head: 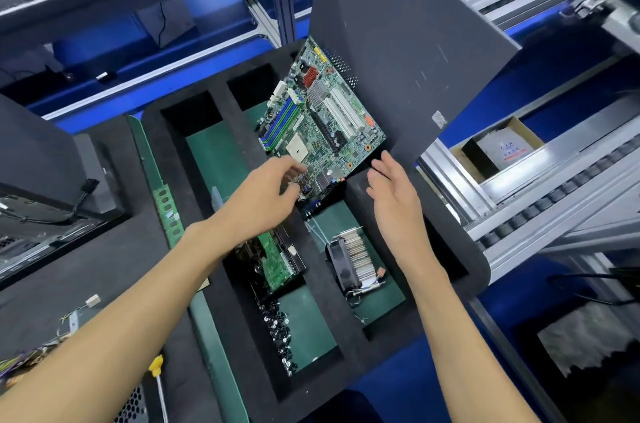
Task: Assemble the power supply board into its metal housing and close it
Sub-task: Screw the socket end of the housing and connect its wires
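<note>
Left hand fingers curled onto near edge of green motherboard, board tilted over black foam tray, right hand spread flat just beside it, heatsink fan in a tray compartment

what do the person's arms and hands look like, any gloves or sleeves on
Both arms are bare as far as the view shows, with no sleeves in sight. The left hand and the right hand wear no gloves. No watch, wrist strap, ring or bracelet shows on either wrist or on the fingers that can be seen, and no cable or marking is attached to either arm.
</note>
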### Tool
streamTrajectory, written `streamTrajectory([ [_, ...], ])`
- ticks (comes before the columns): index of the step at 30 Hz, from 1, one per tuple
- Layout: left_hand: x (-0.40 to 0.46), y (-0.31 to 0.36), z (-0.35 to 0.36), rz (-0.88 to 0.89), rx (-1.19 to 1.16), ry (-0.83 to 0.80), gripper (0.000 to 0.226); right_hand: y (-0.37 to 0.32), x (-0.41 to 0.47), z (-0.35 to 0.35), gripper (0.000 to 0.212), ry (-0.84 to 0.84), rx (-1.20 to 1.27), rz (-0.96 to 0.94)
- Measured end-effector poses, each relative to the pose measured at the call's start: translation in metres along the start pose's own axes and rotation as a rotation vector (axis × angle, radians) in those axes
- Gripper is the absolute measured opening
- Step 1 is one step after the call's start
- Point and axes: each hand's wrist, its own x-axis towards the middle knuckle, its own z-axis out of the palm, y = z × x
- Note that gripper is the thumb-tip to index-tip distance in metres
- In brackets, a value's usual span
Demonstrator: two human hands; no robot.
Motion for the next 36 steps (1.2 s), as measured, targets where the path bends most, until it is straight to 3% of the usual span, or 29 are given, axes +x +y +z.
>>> streamTrajectory([
  [3,0.011,0.009,-0.005,-0.002,-0.067,0.057,0.026,-0.006,0.014,0.004,0.057,-0.009,0.041,0.002],
  [8,0.018,0.020,-0.010,-0.056,-0.246,0.136,0.023,-0.004,0.019,0.000,0.042,0.017,0.156,-0.047],
  [14,0.014,0.031,-0.017,-0.211,-0.487,0.275,0.050,-0.021,0.000,0.021,0.031,-0.217,0.072,-0.231],
  [18,0.002,0.017,-0.028,-0.272,-0.522,0.349,0.037,-0.025,-0.014,0.036,0.037,-0.294,0.042,-0.266],
  [25,-0.011,0.010,-0.029,-0.260,-0.650,0.264,0.037,-0.023,-0.023,0.042,0.042,-0.268,0.045,-0.301],
  [31,-0.006,0.027,-0.013,-0.093,-0.640,-0.038,0.041,-0.018,-0.010,0.026,0.053,-0.153,0.061,-0.285],
  [36,-0.005,0.033,-0.004,-0.073,-0.538,-0.036,0.048,-0.015,0.003,0.019,0.061,-0.044,0.097,-0.194],
])
